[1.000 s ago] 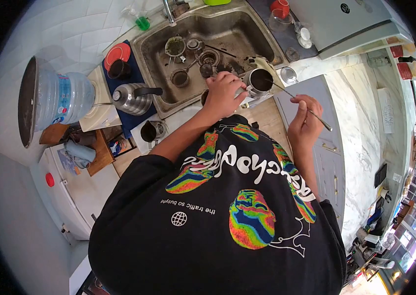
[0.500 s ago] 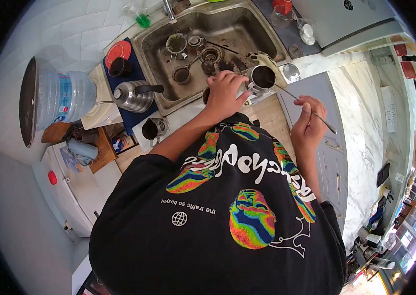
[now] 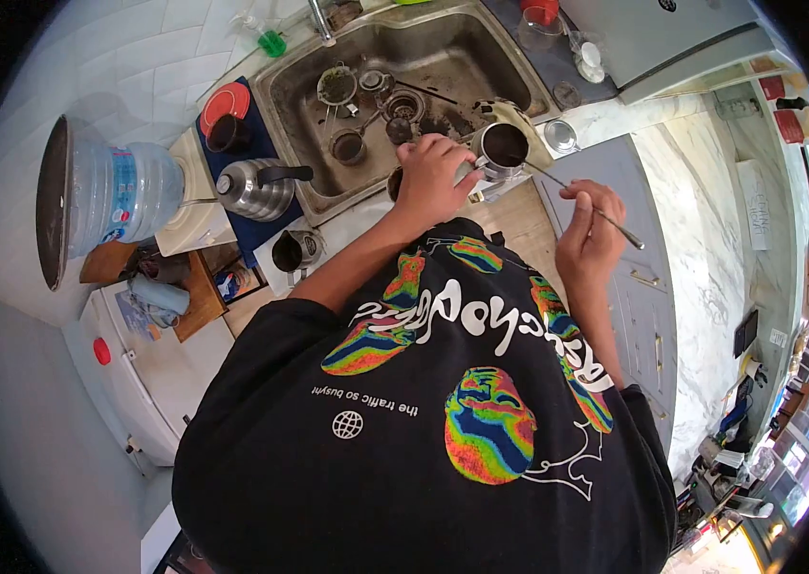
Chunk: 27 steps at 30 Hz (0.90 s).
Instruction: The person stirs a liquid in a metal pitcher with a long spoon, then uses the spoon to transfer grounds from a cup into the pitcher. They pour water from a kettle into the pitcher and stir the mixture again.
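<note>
A metal pitcher (image 3: 505, 145) with dark contents stands tilted at the sink's front edge. My left hand (image 3: 434, 174) is curled at the pitcher's handle side, thumb and fingers closed there; part of the grip is hidden. In my right hand (image 3: 592, 235) is a long thin bar spoon (image 3: 548, 176), slanting so that its far end reaches the pitcher's rim. A brown cup-like thing (image 3: 394, 183) shows partly behind my left hand. Inside the sink (image 3: 328, 206) lie a strainer (image 3: 337, 85), a portafilter (image 3: 348, 146) and dark grounds.
To the left, a gooseneck kettle (image 3: 256, 189) stands on a dark blue mat, with a dark cup (image 3: 229, 133) behind it. Another metal pitcher (image 3: 295, 251) sits on the counter near my left forearm. A small round metal lid (image 3: 561, 136) lies right of the sink.
The view has shifted slightly. My right hand and the spoon have moved a little to the left. My left hand stays at the pitcher.
</note>
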Each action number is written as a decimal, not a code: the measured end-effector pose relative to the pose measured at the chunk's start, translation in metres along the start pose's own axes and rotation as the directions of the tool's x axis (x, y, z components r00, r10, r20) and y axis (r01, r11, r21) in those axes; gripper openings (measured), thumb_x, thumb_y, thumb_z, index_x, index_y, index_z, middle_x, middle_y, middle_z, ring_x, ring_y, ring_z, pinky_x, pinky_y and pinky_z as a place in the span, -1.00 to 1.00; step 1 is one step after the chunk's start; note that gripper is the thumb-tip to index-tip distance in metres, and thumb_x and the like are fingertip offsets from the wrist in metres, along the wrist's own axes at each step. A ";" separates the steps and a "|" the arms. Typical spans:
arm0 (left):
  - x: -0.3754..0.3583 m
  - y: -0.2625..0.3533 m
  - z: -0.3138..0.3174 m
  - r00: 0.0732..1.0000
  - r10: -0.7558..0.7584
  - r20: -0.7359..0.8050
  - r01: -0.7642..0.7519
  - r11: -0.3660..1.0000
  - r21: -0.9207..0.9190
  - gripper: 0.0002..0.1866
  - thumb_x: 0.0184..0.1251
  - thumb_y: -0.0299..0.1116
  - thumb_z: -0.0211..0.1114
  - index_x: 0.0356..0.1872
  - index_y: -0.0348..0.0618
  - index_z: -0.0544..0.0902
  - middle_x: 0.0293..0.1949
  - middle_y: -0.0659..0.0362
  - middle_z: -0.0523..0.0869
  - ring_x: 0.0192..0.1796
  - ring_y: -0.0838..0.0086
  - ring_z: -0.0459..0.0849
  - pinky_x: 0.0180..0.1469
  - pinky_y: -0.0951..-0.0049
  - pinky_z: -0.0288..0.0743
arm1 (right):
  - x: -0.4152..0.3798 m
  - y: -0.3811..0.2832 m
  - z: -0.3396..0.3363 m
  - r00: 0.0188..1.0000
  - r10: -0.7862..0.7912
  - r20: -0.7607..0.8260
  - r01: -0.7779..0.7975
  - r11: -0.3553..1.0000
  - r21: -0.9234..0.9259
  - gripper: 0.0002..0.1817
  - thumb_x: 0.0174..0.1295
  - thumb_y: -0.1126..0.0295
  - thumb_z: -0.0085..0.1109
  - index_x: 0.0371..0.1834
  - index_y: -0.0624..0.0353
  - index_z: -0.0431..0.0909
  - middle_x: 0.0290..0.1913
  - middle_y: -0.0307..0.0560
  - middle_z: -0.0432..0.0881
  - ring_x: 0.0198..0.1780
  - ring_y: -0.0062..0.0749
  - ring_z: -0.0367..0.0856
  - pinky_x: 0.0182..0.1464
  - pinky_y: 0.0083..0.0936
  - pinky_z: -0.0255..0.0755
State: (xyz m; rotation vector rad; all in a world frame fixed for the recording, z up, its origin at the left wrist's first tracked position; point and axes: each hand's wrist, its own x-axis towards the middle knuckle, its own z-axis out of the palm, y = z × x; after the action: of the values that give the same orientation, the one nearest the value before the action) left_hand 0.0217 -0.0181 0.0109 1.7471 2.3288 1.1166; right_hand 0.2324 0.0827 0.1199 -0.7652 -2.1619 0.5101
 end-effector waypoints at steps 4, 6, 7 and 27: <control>-0.001 -0.001 0.001 1.000 -0.006 -0.008 0.006 1.000 0.010 -0.72 0.19 -0.11 0.53 -0.16 0.03 0.76 -0.11 0.26 0.74 0.15 0.25 0.59 0.12 -0.03 0.21 | 0.006 -0.002 0.015 0.999 -0.049 -0.023 0.050 0.998 0.025 -0.89 0.48 0.53 0.12 -0.22 0.20 0.63 -0.21 -0.05 0.74 -0.07 -0.11 0.70 0.21 -0.12 0.39; -0.001 0.001 0.001 1.000 -0.008 0.001 0.008 1.000 0.011 -0.73 0.19 -0.12 0.53 -0.17 0.02 0.76 -0.12 0.27 0.74 0.14 0.26 0.59 0.13 -0.03 0.21 | 0.011 -0.001 0.016 0.999 -0.033 -0.027 0.033 0.999 0.016 -0.89 0.48 0.53 0.12 -0.23 0.20 0.63 -0.21 -0.05 0.74 -0.08 -0.12 0.70 0.22 -0.12 0.39; -0.001 0.001 0.001 1.000 -0.007 0.000 0.007 1.000 0.004 -0.73 0.19 -0.12 0.53 -0.17 0.02 0.76 -0.12 0.27 0.74 0.15 0.26 0.59 0.13 -0.03 0.21 | 0.011 0.002 0.013 0.999 -0.028 -0.034 0.028 1.000 0.000 -0.89 0.48 0.53 0.13 -0.23 0.20 0.63 -0.21 -0.05 0.74 -0.08 -0.12 0.70 0.22 -0.13 0.39; 0.002 -0.002 0.005 1.000 0.018 -0.022 -0.018 1.000 0.007 -0.77 0.19 -0.13 0.53 -0.25 0.01 0.76 -0.14 0.29 0.73 0.18 0.28 0.56 0.14 0.02 0.19 | 0.000 0.000 0.008 0.997 -0.058 -0.043 0.060 0.997 0.047 -0.89 0.47 0.53 0.14 -0.24 0.17 0.63 -0.22 -0.10 0.75 -0.12 -0.15 0.70 0.24 -0.13 0.38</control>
State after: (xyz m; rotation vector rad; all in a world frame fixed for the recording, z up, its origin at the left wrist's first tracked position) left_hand 0.0216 -0.0142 0.0063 1.7704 2.3374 1.1380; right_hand 0.2262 0.0817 0.1153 -0.6779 -2.1192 0.5097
